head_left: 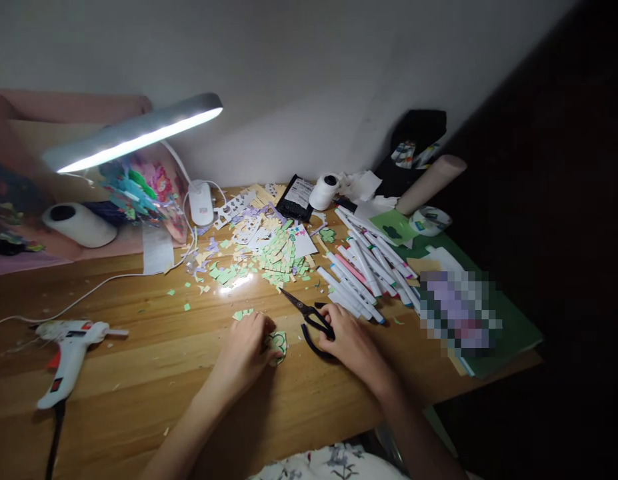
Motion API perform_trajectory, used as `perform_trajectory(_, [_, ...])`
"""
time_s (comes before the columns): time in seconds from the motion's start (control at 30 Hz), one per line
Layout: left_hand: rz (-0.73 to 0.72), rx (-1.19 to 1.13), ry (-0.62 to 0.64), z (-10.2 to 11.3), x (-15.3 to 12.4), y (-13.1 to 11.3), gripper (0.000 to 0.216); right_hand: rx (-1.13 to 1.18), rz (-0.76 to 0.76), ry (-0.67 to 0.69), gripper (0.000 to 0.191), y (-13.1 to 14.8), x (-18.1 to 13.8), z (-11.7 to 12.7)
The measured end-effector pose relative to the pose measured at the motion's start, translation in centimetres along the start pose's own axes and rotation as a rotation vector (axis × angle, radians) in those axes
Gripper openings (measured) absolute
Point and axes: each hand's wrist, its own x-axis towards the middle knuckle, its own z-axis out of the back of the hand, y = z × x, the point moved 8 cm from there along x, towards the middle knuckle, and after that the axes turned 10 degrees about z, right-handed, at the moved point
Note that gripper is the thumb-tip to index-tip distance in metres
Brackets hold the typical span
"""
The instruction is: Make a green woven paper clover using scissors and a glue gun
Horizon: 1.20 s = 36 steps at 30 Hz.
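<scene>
My left hand (249,343) is low over the wooden table (153,360), its fingers closed on a small green paper piece (277,341) with dark curved outlines. Part of that paper is hidden under the fingers. To the right, my right hand (346,333) grips one handle loop of black scissors (305,309). Their blades point up and left toward a heap of green paper scraps (279,253), apart from the paper in my left hand. A short green paper strip (243,314) lies just beyond my left knuckles.
Many markers (359,267) lie right of the scraps, beside a green board (513,333) bearing a blurred-out item. A white glue gun (71,353) lies at left. A lit lamp (143,137) overhangs the back left. Thread cones (323,192) and a black packet (295,199) stand near the wall.
</scene>
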Motion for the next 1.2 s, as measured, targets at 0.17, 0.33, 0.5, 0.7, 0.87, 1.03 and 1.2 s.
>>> perform_trajectory(0.17, [-0.065, -0.166, 0.034, -0.1, 0.3, 0.3, 0.014, 0.108, -0.045, 0.027, 0.028, 0.5, 1.0, 0.3])
perform_trajectory(0.33, [-0.005, -0.395, 0.083, 0.7, 0.3, 0.6, 0.021, 0.436, -0.066, 0.068, 0.019, 2.2, 3.3, -0.9])
perform_trajectory(0.5, [0.207, -0.893, -0.016, 1.8, 1.1, 1.6, 0.028, 0.823, -0.037, 0.205, 0.029, 5.5, 5.5, -2.8])
perform_trajectory(0.7, [0.322, -1.143, -0.146, 2.0, 1.6, 1.5, 0.032, 1.009, -0.141, 0.053, 0.025, 3.3, 4.8, -3.6])
perform_trajectory(0.87, [0.346, -1.173, -0.223, 1.1, 0.9, 2.0, 0.028, 1.076, -0.227, 0.070, 0.029, 2.3, 3.6, -6.0])
perform_trajectory(1.03, [0.349, -1.211, -0.229, 0.9, 0.3, 2.3, 0.028, 1.071, -0.279, 0.093, 0.034, 2.8, 2.9, -7.0])
perform_trajectory(1.2, [0.344, -1.238, -0.168, 1.0, 0.5, 2.0, 0.028, 1.043, -0.292, 0.034, 0.036, 2.3, 3.3, -6.4])
